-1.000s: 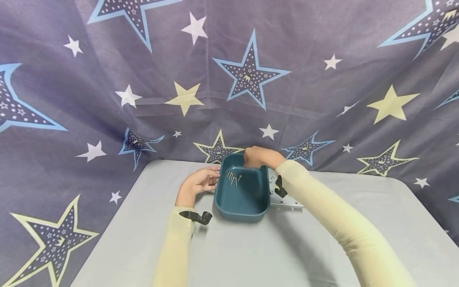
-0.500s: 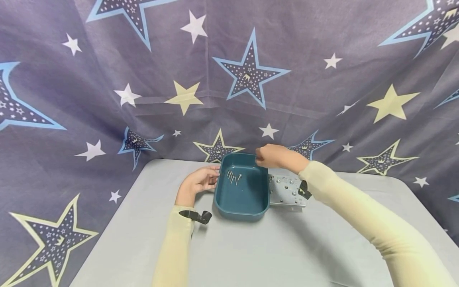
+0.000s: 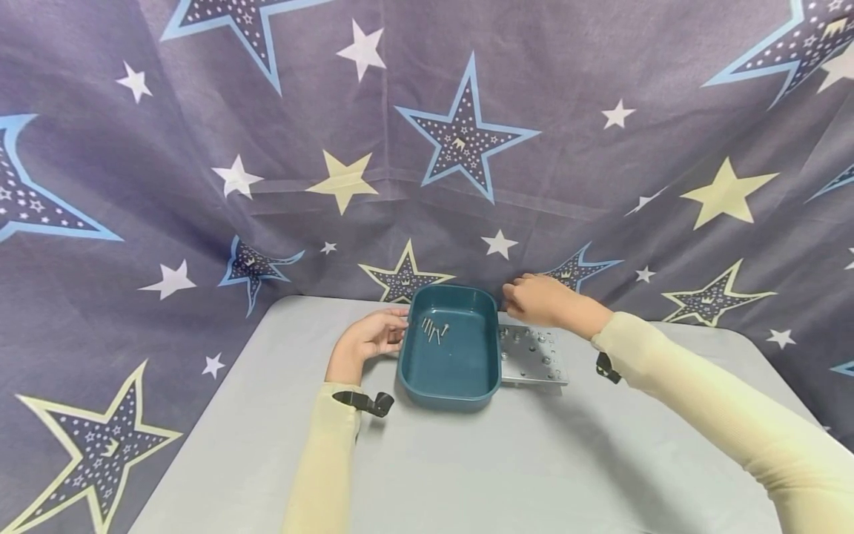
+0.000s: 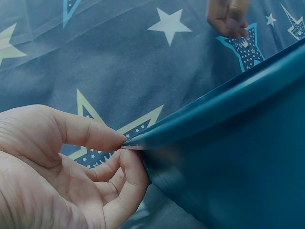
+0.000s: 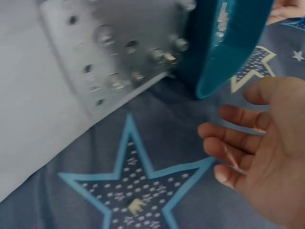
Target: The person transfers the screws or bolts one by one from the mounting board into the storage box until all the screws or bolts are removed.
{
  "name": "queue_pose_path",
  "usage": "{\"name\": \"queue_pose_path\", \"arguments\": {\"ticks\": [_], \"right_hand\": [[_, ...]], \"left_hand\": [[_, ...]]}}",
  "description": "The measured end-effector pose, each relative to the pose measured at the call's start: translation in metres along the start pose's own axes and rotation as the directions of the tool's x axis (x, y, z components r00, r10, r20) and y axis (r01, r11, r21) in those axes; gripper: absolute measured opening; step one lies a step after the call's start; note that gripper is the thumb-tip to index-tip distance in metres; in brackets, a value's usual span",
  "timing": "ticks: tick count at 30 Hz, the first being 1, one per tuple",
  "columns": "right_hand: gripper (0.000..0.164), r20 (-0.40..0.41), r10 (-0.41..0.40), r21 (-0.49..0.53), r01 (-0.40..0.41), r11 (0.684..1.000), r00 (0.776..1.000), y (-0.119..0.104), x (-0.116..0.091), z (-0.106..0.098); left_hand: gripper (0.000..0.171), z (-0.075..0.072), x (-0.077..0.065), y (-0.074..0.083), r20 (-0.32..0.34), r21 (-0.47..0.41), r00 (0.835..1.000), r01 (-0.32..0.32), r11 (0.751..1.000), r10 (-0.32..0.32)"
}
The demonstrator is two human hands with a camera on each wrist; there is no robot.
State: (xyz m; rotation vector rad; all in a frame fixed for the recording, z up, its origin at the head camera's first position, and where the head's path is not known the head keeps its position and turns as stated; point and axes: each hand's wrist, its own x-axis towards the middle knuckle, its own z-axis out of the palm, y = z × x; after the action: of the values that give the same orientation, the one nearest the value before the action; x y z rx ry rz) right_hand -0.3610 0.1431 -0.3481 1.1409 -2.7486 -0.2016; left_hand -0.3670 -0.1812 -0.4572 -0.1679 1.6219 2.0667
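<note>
A dark teal plastic tray (image 3: 454,378) with rounded corners stands on the table, several small metal screws (image 3: 434,331) lying inside it. My left hand (image 3: 372,337) is at its left side; in the left wrist view the thumb and a finger pinch the tray's rim (image 4: 209,107). To the right of the tray, a silver metal plate (image 3: 534,363) with holes and bolt heads lies close against it. Over the plate's far edge hovers my right hand (image 3: 542,300). The right wrist view shows that hand's fingers (image 5: 233,136) loosely bent, holding nothing.
A pale grey cloth covers the table (image 3: 427,475). Behind it hangs a dark curtain (image 3: 574,96) patterned with stars, meeting the table's far edge just beyond the tray. Black camera straps (image 3: 363,402) sit on both wrists.
My right hand has come out of the tray and moved right to above the far edge of the metal plate, uncovering more of the plate. My left hand and the tray stay put.
</note>
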Motion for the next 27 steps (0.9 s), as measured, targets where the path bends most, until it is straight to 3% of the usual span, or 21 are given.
{"name": "queue_pose_path", "arguments": {"ticks": [12, 27], "right_hand": [[0.011, 0.003, -0.045, -0.084, 0.045, 0.995, 0.999, 0.017, -0.02, 0.028], [0.02, 0.042, -0.097, -0.129, 0.101, 0.987, 0.994, 0.027, -0.032, 0.055]], "left_hand": [[0.044, 0.0, 0.0, 0.0, -0.011, 0.013, 1.0, -0.002, 1.0, 0.003], [0.048, 0.001, 0.001, -0.001, -0.014, 0.029, 1.0, -0.006, 1.0, 0.006]]}}
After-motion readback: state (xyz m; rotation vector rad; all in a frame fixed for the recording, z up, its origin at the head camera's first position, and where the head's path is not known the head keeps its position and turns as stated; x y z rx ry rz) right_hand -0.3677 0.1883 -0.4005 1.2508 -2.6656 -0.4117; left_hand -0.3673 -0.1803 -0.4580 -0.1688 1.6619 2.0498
